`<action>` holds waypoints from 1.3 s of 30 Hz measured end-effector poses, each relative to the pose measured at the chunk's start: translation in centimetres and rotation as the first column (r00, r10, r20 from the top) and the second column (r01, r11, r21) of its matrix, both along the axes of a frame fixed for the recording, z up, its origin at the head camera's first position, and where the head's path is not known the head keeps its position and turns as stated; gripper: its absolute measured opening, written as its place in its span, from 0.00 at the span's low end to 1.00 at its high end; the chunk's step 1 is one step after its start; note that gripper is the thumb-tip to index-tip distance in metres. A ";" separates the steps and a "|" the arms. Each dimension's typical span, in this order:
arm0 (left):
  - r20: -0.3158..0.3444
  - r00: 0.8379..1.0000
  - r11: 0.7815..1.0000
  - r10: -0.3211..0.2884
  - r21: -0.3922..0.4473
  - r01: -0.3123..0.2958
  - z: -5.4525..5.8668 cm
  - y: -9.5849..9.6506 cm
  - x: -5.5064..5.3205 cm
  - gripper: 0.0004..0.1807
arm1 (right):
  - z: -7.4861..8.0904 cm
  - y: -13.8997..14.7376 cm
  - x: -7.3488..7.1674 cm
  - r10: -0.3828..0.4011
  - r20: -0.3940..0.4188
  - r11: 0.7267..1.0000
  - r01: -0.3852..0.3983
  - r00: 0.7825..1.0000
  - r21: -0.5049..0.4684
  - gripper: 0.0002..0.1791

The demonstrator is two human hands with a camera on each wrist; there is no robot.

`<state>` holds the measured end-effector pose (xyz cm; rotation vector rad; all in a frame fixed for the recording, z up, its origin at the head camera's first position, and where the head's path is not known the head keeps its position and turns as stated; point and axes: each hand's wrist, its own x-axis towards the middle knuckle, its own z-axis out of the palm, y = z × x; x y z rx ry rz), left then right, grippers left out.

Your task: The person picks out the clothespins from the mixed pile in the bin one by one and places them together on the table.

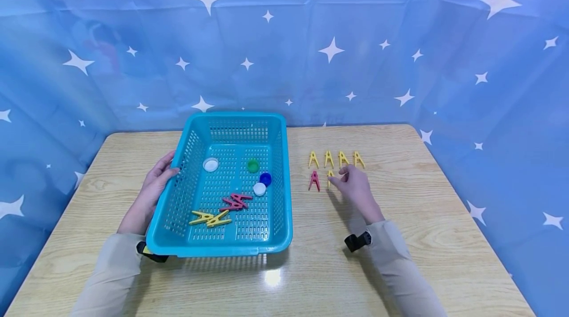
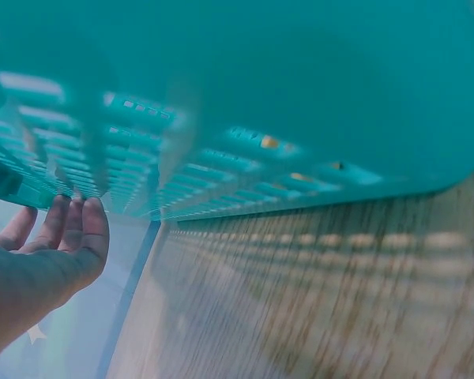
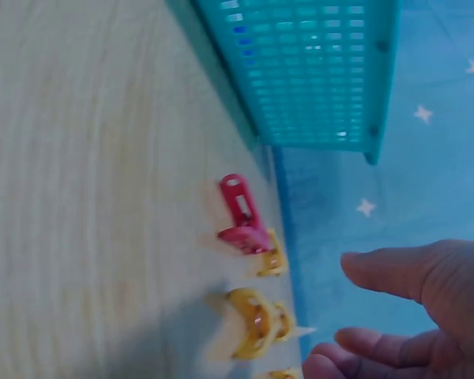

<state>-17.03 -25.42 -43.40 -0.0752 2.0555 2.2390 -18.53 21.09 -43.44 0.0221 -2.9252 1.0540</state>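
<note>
A blue plastic basket (image 1: pixel 219 250) stands on the table, with my left hand (image 1: pixel 156 182) at its left side. In the left wrist view the fingertips (image 2: pixel 95 212) touch the perforated outer wall. Over on the right, my right hand (image 1: pixel 354 186) hovers above a yellow clothespin (image 1: pixel 330 179), partly covering it in the head view. The thumb (image 3: pixel 395 270) and fingers are spread apart with nothing between them. A red clothespin (image 1: pixel 314 180) stands just left of that yellow one. Behind them several yellow clothespins (image 1: pixel 328 159) form a row.
Inside the basket lie red clothespins (image 1: pixel 235 202), two yellow clothespins (image 1: pixel 217 219), a green cap (image 1: pixel 253 165), a blue cap (image 1: pixel 265 179), a white cap (image 1: pixel 260 188) and a whitish round cap (image 1: pixel 211 164). The wooden table (image 1: pixel 426 193) meets a blue starry cloth (image 1: pixel 444 35).
</note>
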 end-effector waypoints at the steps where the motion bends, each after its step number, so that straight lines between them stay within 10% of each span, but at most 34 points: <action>1: 0.001 1.000 1.000 -0.002 0.007 0.002 0.0 0.0 0.0 0.34 | 0.2 -0.1 -0.1 0.002 -0.011 1.000 -0.002 1.000 -0.002 0.20; 39: -0.004 1.000 1.000 0.001 0.023 0.000 -0.1 -0.1 0.0 0.33 | 7.9 -10.2 -2.6 0.202 -0.240 0.947 -0.252 0.950 -0.198 0.13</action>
